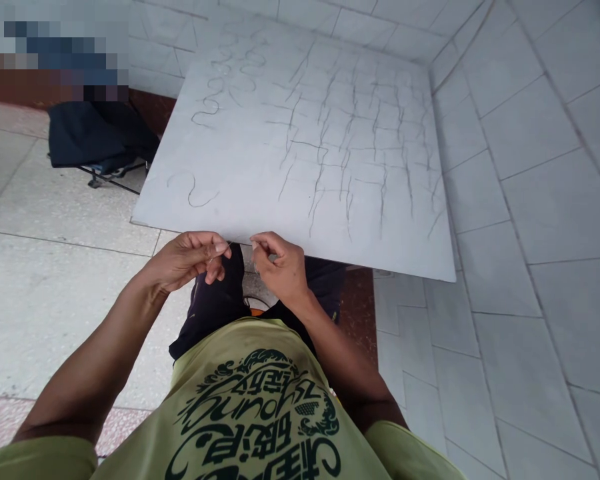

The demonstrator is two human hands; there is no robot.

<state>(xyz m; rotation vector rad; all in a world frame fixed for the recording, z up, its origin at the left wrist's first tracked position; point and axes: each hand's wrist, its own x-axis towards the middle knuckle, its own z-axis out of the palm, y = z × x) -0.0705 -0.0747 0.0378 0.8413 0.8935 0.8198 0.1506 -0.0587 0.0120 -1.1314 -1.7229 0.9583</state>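
My left hand (193,259) and my right hand (280,265) are held close together just in front of the near edge of a large white board (260,200). Both hands are pinched, fingers closed. A very thin thread or wire (240,244) seems to run between the two pinches, too fine to name for sure. Several dark thin strands (345,153) lie on the board in rough rows, with wavy ones (215,100) at its far left.
The board leans against a white tiled wall (540,167) on the right. Pale floor tiles (45,280) lie to the left. A black bag on a folding stand (97,140) sits at the back left. My green printed shirt (260,413) fills the bottom.
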